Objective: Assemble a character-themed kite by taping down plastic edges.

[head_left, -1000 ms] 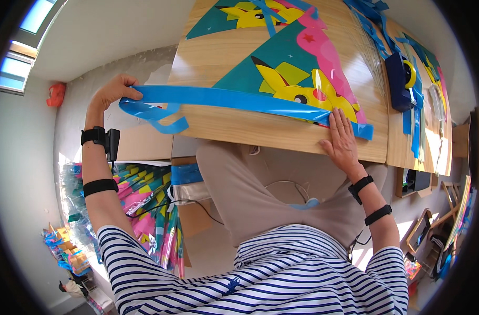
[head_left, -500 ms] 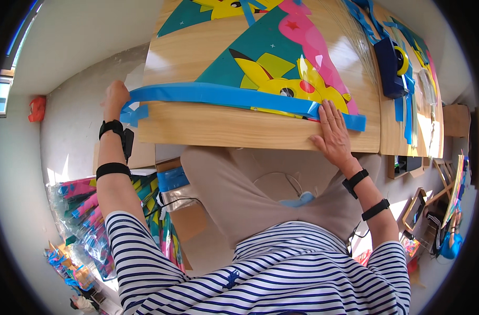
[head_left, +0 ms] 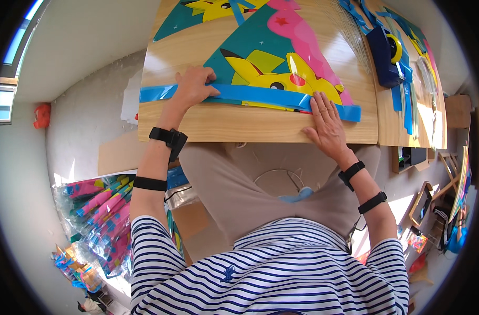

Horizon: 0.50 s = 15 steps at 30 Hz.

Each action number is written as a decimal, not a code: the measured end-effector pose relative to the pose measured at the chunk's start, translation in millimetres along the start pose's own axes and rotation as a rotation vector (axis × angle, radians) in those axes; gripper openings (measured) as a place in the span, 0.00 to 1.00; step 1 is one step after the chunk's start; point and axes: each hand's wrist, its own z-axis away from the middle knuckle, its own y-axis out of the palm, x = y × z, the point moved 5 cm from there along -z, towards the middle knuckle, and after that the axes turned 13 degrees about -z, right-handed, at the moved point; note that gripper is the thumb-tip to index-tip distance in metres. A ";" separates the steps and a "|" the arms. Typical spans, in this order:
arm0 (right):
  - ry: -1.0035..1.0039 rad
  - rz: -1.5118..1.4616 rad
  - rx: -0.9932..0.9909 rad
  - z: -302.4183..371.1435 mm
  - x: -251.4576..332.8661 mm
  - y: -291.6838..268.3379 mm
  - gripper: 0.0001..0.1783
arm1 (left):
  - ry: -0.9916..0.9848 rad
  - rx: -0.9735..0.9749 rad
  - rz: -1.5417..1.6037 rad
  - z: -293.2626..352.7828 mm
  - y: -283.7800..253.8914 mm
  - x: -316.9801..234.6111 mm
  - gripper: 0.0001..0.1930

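Note:
A glossy blue strip [head_left: 234, 94] runs across the lower edge of a triangular plastic sheet [head_left: 260, 47], printed green and pink with a yellow cartoon figure. Its left end lies on the table past the sheet's left corner. My left hand [head_left: 194, 86] rests on the strip at that corner, fingers bent, thumb and forefinger apart, gripping nothing. Toward the strip's right end my right hand [head_left: 328, 126] lies flat, its outstretched fingertips on the strip and sheet.
The wooden table [head_left: 239, 128] bears another printed sheet [head_left: 208, 16] at the back. A dark blue tape dispenser [head_left: 384, 58] with a yellow roll stands right, near thin clear rods and blue strips [head_left: 407, 115]. Wrapped colourful sheets [head_left: 100, 215] lie low on the left.
My left hand has moved right, from the strip's raised left end onto the strip by the sheet's corner. The left end now lies down on the table. My right hand stays flat.

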 end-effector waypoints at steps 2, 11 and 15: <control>0.001 -0.005 -0.012 0.9 -0.6 -1.1 0.44 | -0.009 0.014 -0.042 -3.0 1.1 -0.1 0.14; -0.002 -0.005 -0.035 3.6 -2.5 -2.4 0.44 | -0.062 0.129 -0.077 -7.2 8.5 1.1 0.12; -0.001 -0.008 -0.041 3.5 -1.4 -2.1 0.44 | -0.081 0.134 -0.071 -7.0 11.1 3.2 0.13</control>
